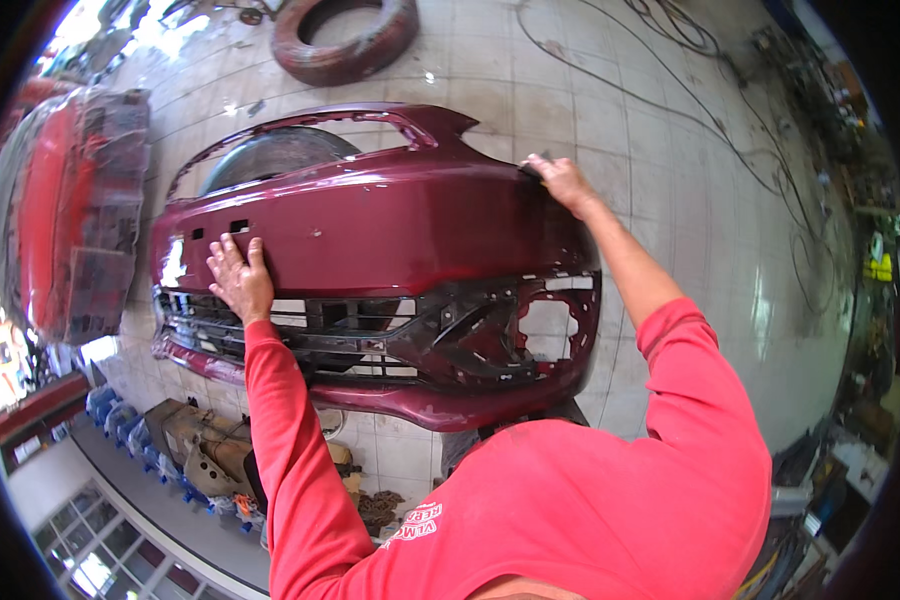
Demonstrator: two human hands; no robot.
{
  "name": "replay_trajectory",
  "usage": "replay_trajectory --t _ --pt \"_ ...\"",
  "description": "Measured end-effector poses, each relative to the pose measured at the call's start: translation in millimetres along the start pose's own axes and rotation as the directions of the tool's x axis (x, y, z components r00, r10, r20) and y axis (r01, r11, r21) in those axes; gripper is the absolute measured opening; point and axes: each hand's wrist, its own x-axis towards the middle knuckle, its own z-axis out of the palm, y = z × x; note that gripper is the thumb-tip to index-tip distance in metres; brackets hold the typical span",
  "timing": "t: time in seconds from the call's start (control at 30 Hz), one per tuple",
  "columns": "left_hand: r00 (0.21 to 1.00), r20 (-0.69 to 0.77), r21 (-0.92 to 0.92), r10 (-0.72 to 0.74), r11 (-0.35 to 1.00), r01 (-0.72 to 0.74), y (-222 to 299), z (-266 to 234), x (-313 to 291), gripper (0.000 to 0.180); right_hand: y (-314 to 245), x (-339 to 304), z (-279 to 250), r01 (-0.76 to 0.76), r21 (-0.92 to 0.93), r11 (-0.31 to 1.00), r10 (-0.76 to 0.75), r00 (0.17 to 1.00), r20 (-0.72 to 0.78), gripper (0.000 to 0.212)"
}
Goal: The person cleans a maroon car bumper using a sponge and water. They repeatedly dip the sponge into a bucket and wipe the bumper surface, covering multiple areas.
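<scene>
A dark red car bumper (pixel 370 225) with a black lower grille (pixel 365 340) lies in front of me, above a tiled floor. My left hand (pixel 240 280) rests on its painted face near two small square holes, just above the grille. Those fingers are stretched out and spread, with nothing in them. At the bumper's far right corner, my right hand (pixel 564 184) is closed at the edge. Something small and dark shows under its fingers, too hidden to name. Both arms wear red sleeves.
Beyond the bumper lies a worn tyre (pixel 345 42). A plastic-wrapped red panel (pixel 80 215) stands at the left. Black hose (pixel 660 105) snakes over the tiles at the far right. Cluttered gear lines the right side; a brown car part (pixel 200 440) sits at lower left.
</scene>
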Motion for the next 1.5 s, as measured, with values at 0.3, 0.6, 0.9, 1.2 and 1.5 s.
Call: replay_trajectory --t 0.3,0.6,0.9,1.2,1.5 --pt "0.918 -0.039 -0.597 0.395 0.727 -0.338 85.3 -110.2 -23.3 0.060 -229.1 -103.6 62.4 0.600 0.375 0.706 -0.671 0.737 0.085 0.058" --pt "0.993 -0.045 -0.900 0.110 0.427 -0.088 21.3 -157.7 -161.6 0.018 -290.9 -182.3 197.1 0.763 0.197 0.616 -0.711 0.430 0.556 0.094" --pt "0.886 0.312 -0.917 -0.344 0.137 0.376 -275.8 -73.8 -317.4 0.015 -233.0 -63.1 202.7 0.463 -0.562 0.686 -0.630 0.764 -0.139 0.048" --pt "0.383 0.540 -0.735 -0.750 -0.197 0.649 -453.6 -71.5 -548.7 0.021 -297.9 -108.8 256.3 -0.199 -0.692 0.694 -0.045 0.947 -0.317 0.090" --pt "0.204 0.638 -0.460 -0.742 -0.156 0.874 -466.6 17.9 -600.9 0.020 -294.3 -84.3 267.5 -0.197 -0.732 0.652 -0.099 0.935 -0.340 0.082"
